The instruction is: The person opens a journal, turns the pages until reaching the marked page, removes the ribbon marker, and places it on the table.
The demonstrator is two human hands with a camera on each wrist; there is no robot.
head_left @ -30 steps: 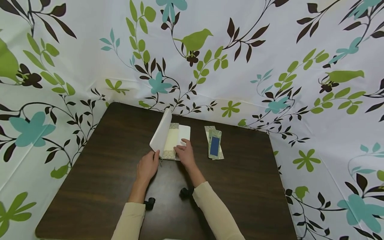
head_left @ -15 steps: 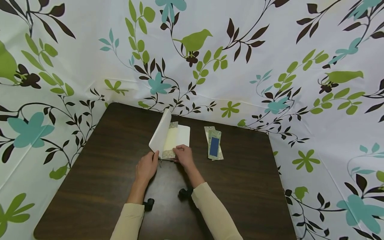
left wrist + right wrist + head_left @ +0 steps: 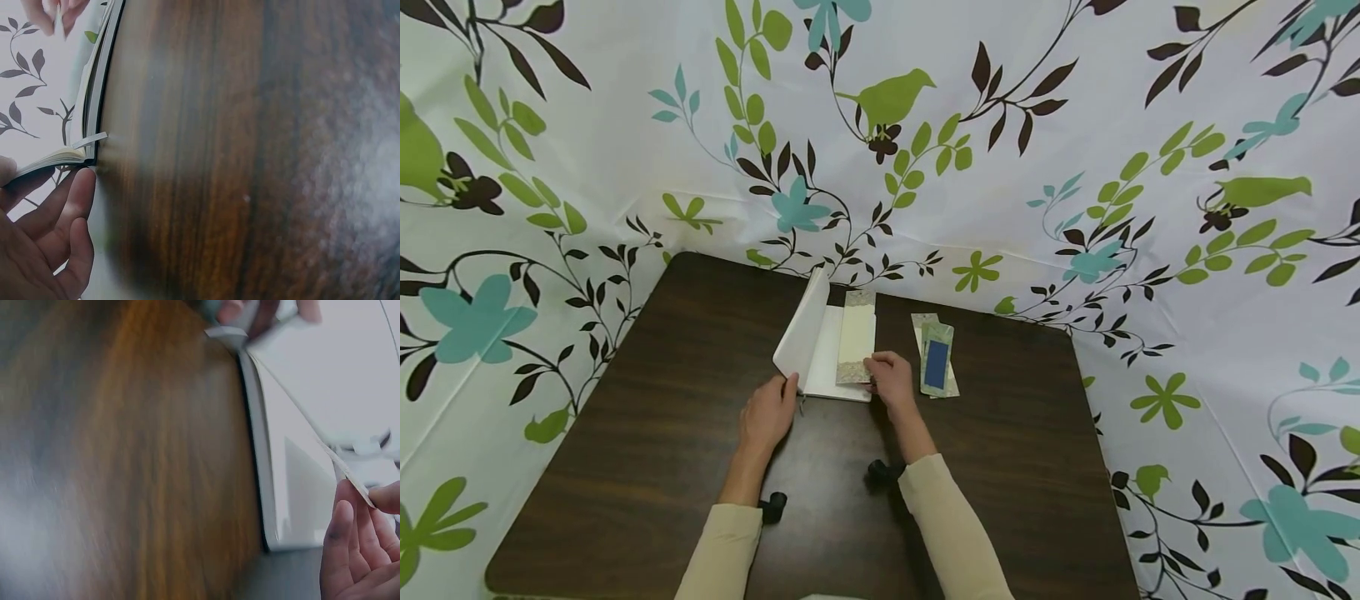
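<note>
An open notebook [image 3: 824,358] lies near the table's back edge, its left half [image 3: 803,337] tilted up. My left hand [image 3: 767,414] grips that raised half at its lower corner; in the left wrist view the thumb is above the pages [image 3: 53,157] and the fingers are underneath. A ribbon marker [image 3: 90,140] pokes out at the spine. Over the right page, my right hand [image 3: 893,385] pinches a long cream card [image 3: 857,333] with patterned ends by its lower right corner. Seen from the right wrist, the card [image 3: 351,479] slants above the page, between thumb and fingers.
To the right of the notebook, a green patterned card with a blue panel [image 3: 936,365] overlaps a paler card [image 3: 954,387] on the dark wooden table [image 3: 1015,467]. A flower-and-bird printed cloth [image 3: 1000,192] hangs behind the table and along its sides.
My right hand has moved right, carrying the cream card from beside the spine to the outer part of the right page. The left hand still holds the raised half.
</note>
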